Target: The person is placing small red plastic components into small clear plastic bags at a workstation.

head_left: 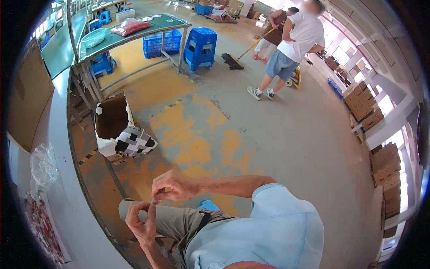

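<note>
The left hand [142,224] and right hand [174,186] meet over the lap, fingertips of both pinched on a tiny pale piece [153,201], too small to identify; work looks mid-way, w/ nothing visibly finished. Left: white bench [67,188] w/ plastic bag [42,168] & red parts [42,228]. Centre: torn carton [118,127] on worn yellow-grey floor [268,134]; far right, stacked boxes [385,175].

Concrete floor [277,134], grey with worn yellow paint patches. Standing directly on it: an open torn cardboard box [117,127], a blue plastic stool [200,47], a blue crate [160,43] under the green-topped table [134,35], and stacked cartons [365,105] along the right wall.
</note>
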A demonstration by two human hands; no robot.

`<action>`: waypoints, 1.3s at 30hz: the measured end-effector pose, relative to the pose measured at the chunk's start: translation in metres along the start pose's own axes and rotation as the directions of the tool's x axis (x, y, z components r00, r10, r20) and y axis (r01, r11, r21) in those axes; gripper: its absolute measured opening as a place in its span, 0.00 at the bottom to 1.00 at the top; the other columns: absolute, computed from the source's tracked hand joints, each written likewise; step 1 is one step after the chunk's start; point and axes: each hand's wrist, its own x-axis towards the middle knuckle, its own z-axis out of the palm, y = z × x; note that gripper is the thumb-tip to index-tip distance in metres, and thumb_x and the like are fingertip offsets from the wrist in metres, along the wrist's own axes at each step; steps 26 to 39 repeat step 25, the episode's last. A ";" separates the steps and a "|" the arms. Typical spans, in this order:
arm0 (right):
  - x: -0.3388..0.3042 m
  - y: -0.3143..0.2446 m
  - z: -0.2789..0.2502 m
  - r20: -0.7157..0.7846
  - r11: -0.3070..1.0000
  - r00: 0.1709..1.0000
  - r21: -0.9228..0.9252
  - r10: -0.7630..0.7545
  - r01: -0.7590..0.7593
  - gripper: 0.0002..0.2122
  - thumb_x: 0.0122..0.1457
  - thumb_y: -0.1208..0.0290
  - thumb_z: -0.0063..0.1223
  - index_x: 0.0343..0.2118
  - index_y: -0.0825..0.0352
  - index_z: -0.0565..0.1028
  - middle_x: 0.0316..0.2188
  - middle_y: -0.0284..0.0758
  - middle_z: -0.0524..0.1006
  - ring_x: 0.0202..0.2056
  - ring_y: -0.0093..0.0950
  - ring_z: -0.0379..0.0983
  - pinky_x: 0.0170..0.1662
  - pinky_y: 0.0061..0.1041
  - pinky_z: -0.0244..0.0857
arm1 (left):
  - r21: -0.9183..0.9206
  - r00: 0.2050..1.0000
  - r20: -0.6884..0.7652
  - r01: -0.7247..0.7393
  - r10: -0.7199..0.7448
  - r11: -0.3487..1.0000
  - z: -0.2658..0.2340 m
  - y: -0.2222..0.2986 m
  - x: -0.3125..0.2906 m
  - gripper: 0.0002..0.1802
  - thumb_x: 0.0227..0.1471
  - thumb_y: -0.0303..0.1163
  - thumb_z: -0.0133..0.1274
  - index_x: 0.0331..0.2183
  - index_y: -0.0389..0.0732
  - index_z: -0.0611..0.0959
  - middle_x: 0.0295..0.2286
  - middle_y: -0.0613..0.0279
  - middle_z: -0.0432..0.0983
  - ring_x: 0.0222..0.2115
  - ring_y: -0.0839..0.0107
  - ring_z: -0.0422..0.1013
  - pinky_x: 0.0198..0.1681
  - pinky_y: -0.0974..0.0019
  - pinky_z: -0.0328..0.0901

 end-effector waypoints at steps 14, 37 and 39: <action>-0.014 -0.017 0.017 0.050 0.984 0.987 -0.091 0.155 -0.150 0.09 0.59 0.73 0.65 0.38 0.70 0.78 0.32 0.36 0.81 0.36 0.30 0.79 0.37 0.30 0.72 | 0.079 1.000 0.012 0.022 -0.023 0.997 -0.014 0.001 -0.018 0.06 0.41 0.18 0.60 0.26 0.33 0.80 0.22 0.53 0.76 0.23 0.61 0.74 0.31 0.63 0.67; -0.014 -0.017 0.017 0.088 0.986 0.996 -0.169 0.016 -0.001 0.03 0.59 0.75 0.62 0.33 0.68 0.80 0.32 0.39 0.80 0.34 0.34 0.79 0.36 0.33 0.72 | 0.135 0.999 0.037 0.007 -0.012 0.991 -0.016 0.019 -0.020 0.04 0.49 0.19 0.58 0.26 0.37 0.79 0.23 0.60 0.75 0.26 0.67 0.72 0.34 0.62 0.67; -0.014 -0.017 0.017 0.088 0.986 0.996 -0.169 0.016 -0.001 0.03 0.59 0.75 0.62 0.33 0.68 0.80 0.32 0.39 0.80 0.34 0.34 0.79 0.36 0.33 0.72 | 0.135 0.999 0.037 0.007 -0.012 0.991 -0.016 0.019 -0.020 0.04 0.49 0.19 0.58 0.26 0.37 0.79 0.23 0.60 0.75 0.26 0.67 0.72 0.34 0.62 0.67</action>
